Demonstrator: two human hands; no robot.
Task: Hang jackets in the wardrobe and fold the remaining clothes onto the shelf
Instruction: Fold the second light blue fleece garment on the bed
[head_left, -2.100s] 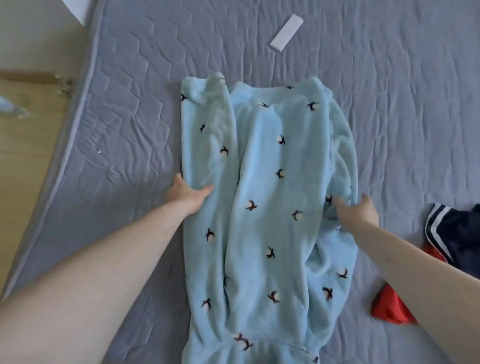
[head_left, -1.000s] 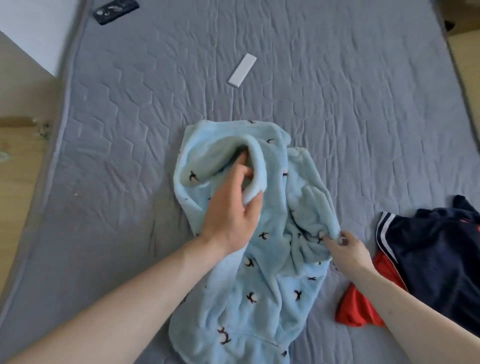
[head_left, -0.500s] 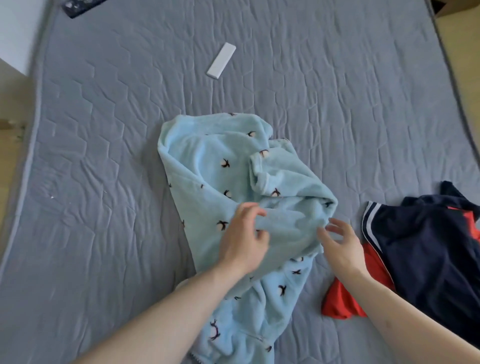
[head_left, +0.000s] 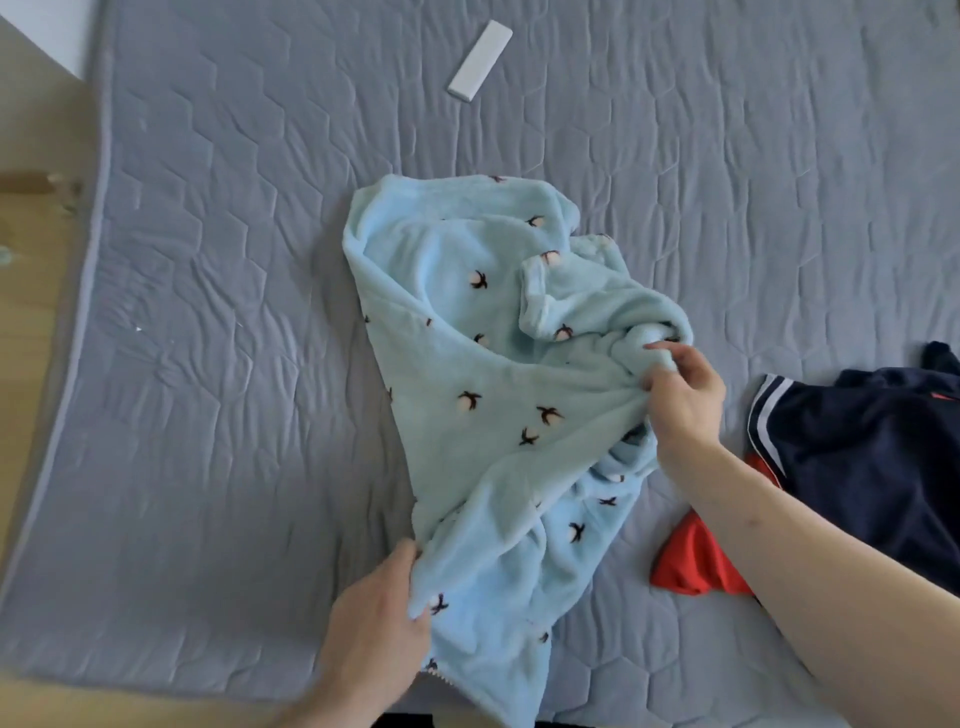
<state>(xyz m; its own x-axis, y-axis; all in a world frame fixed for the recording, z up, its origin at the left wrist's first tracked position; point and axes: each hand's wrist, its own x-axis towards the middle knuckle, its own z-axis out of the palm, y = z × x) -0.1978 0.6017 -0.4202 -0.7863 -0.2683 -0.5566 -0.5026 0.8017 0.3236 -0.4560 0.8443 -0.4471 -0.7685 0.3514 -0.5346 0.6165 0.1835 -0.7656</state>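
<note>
Grey quilted mattress (head_left: 218, 291) is filling the view, with wooden floor (head_left: 26, 322) showing along its left edge. On it a pale blue fleece (head_left: 467, 374) printed with small dark bird shapes is lying bunched and half folded near the middle.

The left hand (head_left: 374, 623) is gripping the fleece's near left edge, thumb on top of the cloth and the fingers tucked out of sight beneath it. The right hand (head_left: 685, 400) is holding a gathered fold at the fleece's right side, its fingers (head_left: 660, 348) curling into the cloth, so the fabric is stretching diagonally between the two hands.

Just beside the right forearm, a navy garment (head_left: 872, 447) with white stripes is lying on top of a red one (head_left: 691, 561). A small white bar (head_left: 480, 61) is resting well apart at the far end. No writing or labels are readable anywhere.
</note>
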